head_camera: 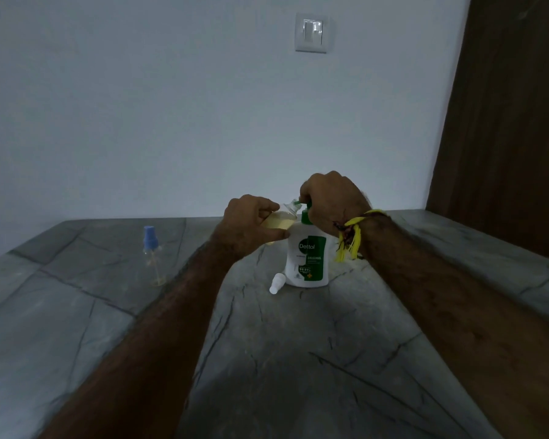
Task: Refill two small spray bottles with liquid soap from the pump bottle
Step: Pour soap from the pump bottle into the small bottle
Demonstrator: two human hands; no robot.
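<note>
Pumping is the step in hand. The left hand grips an uncapped small spray bottle, tilted, its mouth held right at the green nozzle of the Dettol pump bottle, which stands on the grey stone counter. The right hand is clenched over the pump head, apparently pressing. The held bottle looks largely full of pale yellow soap. Its white spray cap lies on the counter just beside the pump bottle's base. The second spray bottle, blue-capped and seemingly near empty, stands well apart to the left. Next, judging by the level, comes stopping before overflow, then recapping.
</note>
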